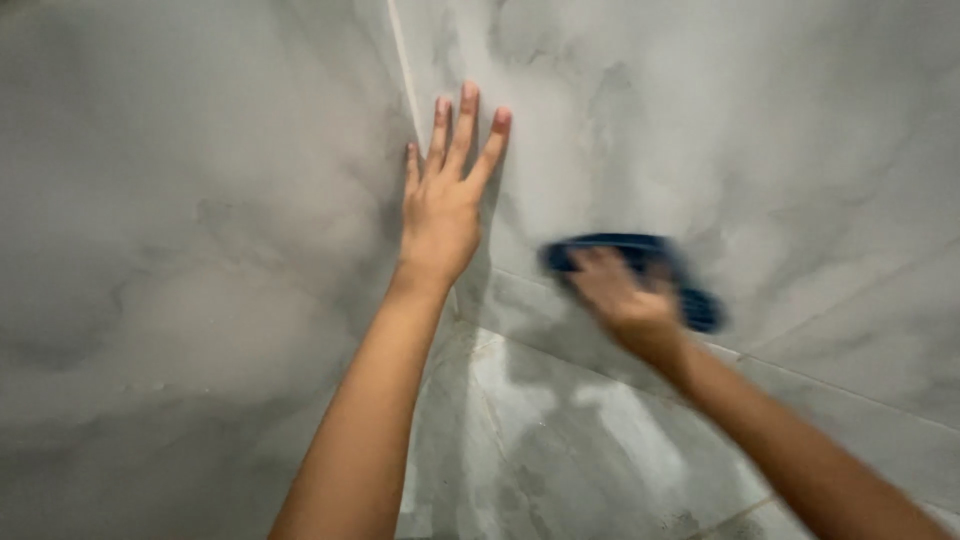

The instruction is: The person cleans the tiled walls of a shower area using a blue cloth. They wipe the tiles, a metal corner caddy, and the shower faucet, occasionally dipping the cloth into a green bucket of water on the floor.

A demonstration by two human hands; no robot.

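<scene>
While my left hand lies flat, fingers spread, on grey marbled wall tiles, my blurred right hand grips a blue brush.

Grey marble-patterned tiled wall meets tiled floor.

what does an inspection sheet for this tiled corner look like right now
surface: grey marbled wall tiles meeting at a corner joint; glossy floor tiles below
job's things: dark blue cloth, blurred, pressed against the right wall
clutter: nothing seen
hands: left hand flat on the wall beside the corner, fingers spread; right hand on the cloth, motion-blurred
cables: nothing seen
surroundings: only tile in view; grout lines along the wall base
</scene>
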